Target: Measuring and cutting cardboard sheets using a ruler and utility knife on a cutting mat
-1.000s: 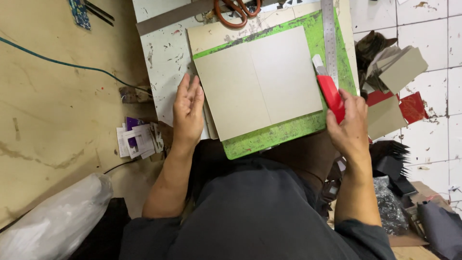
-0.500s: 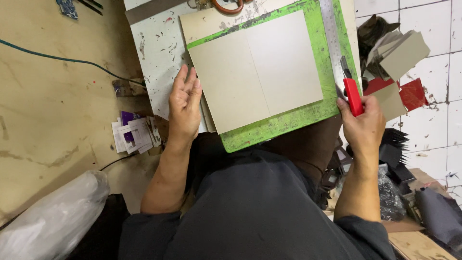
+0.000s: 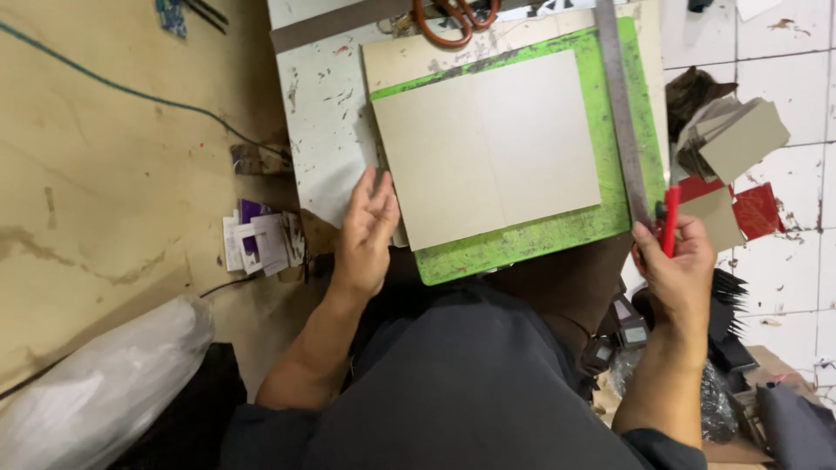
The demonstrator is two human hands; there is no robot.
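Scuffed plywood flooring fills the left of the head view and white floor tiles the right, with a paint-flecked white bench [image 3: 326,113] between them carrying a green cutting mat [image 3: 522,239].

On the mat lie two flat grey cardboard sheets [image 3: 488,148], side by side with a fine seam between them. A second ago the right hand [image 3: 675,270] was over the mat's right edge with the red utility knife [image 3: 670,218] close to the sheets. Now it has drawn back past the mat's near right corner, closed around the knife, whose tip points up beside the lower end of the long steel ruler [image 3: 623,113]. The ruler lies along the mat's right margin, apart from the sheets. The left hand [image 3: 366,231] was flat on the board's left edge; now its fingers are loosely spread and only touch the near left corner. I judge a cut has just finished and the sheets are free to be shifted.

Orange-handled scissors [image 3: 455,16] rest at the bench's far edge. Small purple-and-white printed cards [image 3: 261,239] lie in a loose pile on the plywood left of the bench. Right of the mat, on the tiles, sits a stack of grey board offcuts [image 3: 740,135] and red paper pieces [image 3: 753,209]. A whitish plastic bag [image 3: 104,383] lies at lower left.
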